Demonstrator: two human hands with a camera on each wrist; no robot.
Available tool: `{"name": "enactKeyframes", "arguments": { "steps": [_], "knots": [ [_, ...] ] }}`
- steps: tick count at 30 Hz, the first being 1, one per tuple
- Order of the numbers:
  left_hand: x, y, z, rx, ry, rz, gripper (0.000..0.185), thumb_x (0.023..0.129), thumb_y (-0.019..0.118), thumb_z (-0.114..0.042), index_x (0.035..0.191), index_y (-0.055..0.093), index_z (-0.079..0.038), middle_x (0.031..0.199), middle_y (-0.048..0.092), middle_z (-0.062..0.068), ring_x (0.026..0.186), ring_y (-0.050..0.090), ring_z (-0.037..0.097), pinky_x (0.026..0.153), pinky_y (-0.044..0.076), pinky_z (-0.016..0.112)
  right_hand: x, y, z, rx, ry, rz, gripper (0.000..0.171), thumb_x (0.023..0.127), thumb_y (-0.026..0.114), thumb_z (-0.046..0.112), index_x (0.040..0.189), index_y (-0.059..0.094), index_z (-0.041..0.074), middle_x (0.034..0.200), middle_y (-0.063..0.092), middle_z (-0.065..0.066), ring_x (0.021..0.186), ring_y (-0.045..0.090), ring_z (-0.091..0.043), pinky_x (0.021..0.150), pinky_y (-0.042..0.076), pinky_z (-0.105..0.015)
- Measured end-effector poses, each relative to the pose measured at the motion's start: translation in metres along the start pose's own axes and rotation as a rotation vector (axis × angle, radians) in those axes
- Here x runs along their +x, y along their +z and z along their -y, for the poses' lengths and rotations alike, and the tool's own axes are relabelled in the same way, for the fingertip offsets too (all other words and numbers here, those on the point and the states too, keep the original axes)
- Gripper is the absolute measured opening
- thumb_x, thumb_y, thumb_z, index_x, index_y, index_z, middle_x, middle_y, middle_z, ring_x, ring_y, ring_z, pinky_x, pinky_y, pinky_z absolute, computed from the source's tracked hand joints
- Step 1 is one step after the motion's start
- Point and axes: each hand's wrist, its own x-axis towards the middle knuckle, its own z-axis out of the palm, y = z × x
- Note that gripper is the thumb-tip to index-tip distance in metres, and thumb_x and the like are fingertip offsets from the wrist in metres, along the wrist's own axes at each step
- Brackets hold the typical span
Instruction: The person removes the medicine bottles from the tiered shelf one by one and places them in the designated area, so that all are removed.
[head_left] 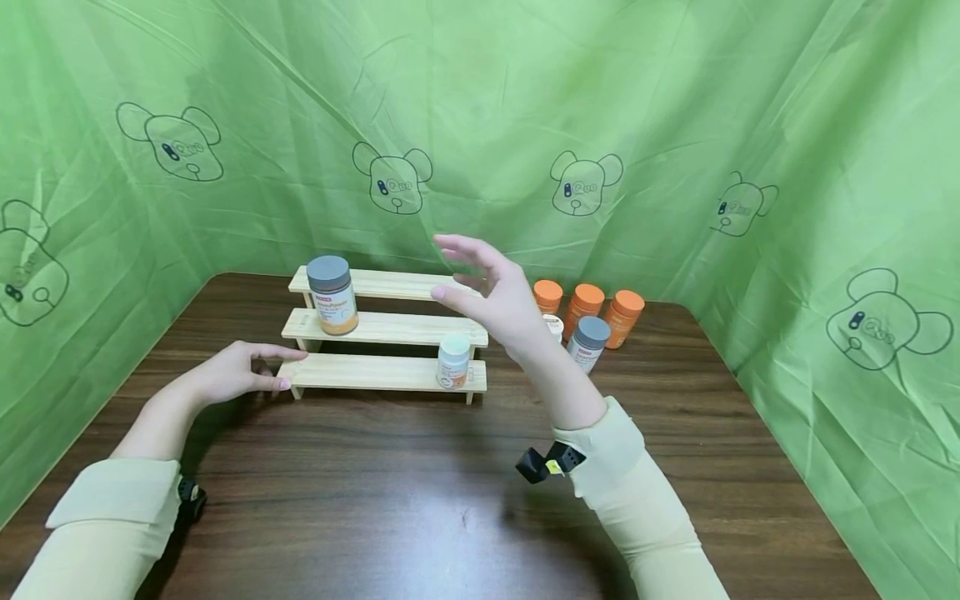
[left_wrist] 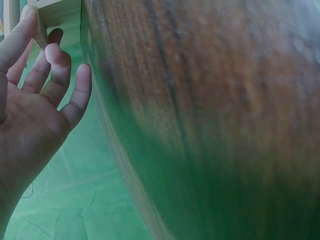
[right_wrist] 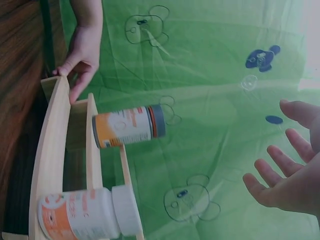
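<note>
The dark wooden table (head_left: 450, 500) carries everything, walled in by the green cloth (head_left: 675, 125) with its bear outlines. Set back on it is your three-step wooden rack (head_left: 382, 329), steps rising away from you so each row would show above the one in front.

On the middle step, towards the left, stands the big grey-lidded bottle (head_left: 331, 295), upright with its label facing you. On the lowest step, near the right end, sits the small white-lidded bottle (head_left: 453, 361), also upright, label forward.

Off to the right of the rack a cluster waits on the table: three orange-capped bottles (head_left: 587, 308) in a row, a second grey-lidded bottle (head_left: 589, 342) in front of them, and a small white one half hidden behind your wrist.

Your left hand (head_left: 238, 372) rests on the table, fingertips at the left end of the lowest step, fingers loosely extended, gripping nothing; it looks like you're steadying the rack.

Your right hand (head_left: 491, 287) hovers above the rack's right side, fingers spread apart and relaxed, palm empty, touching no bottle, with the white-lidded bottle just below it
</note>
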Motion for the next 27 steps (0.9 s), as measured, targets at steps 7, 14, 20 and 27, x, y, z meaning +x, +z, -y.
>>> {"name": "enactKeyframes", "arguments": {
  "steps": [7, 14, 20, 27],
  "knots": [
    [0.0, 0.001, 0.002, -0.006, 0.012, -0.013, 0.054, 0.08, 0.074, -0.033, 0.13, 0.059, -0.017, 0.071, 0.065, 0.006, 0.062, 0.056, 0.017, 0.058, 0.042, 0.027, 0.008, 0.018, -0.006, -0.076, 0.008, 0.051, 0.056, 0.081, 0.073, 0.006, 0.133, 0.052, 0.009, 0.138, 0.051, -0.002, 0.127, 0.045, -0.022, 0.103, 0.038, -0.04],
    [0.002, 0.001, 0.004, -0.028, 0.012, -0.01, 0.055, 0.08, 0.074, -0.032, 0.13, 0.058, -0.016, 0.072, 0.065, 0.007, 0.063, 0.057, 0.019, 0.058, 0.043, 0.027, 0.024, 0.033, -0.036, -0.145, 0.008, 0.116, 0.059, 0.081, 0.076, 0.021, 0.135, 0.051, 0.025, 0.136, 0.05, 0.013, 0.126, 0.045, -0.015, 0.101, 0.04, -0.035],
    [0.002, 0.002, 0.004, -0.047, 0.014, -0.002, 0.054, 0.081, 0.074, -0.031, 0.13, 0.058, -0.015, 0.071, 0.065, 0.008, 0.063, 0.057, 0.019, 0.057, 0.044, 0.027, 0.034, 0.045, -0.048, -0.165, 0.037, 0.138, 0.059, 0.081, 0.075, 0.024, 0.135, 0.05, 0.028, 0.137, 0.048, 0.016, 0.124, 0.044, -0.006, 0.101, 0.04, -0.035],
    [0.002, 0.001, 0.006, -0.054, 0.022, -0.003, 0.055, 0.081, 0.074, -0.032, 0.13, 0.058, -0.014, 0.07, 0.065, 0.007, 0.062, 0.058, 0.019, 0.056, 0.044, 0.028, 0.049, 0.06, -0.063, -0.227, 0.075, 0.175, 0.06, 0.081, 0.075, 0.024, 0.135, 0.049, 0.027, 0.141, 0.044, 0.013, 0.127, 0.042, -0.01, 0.1, 0.041, -0.033]
  ]
}}
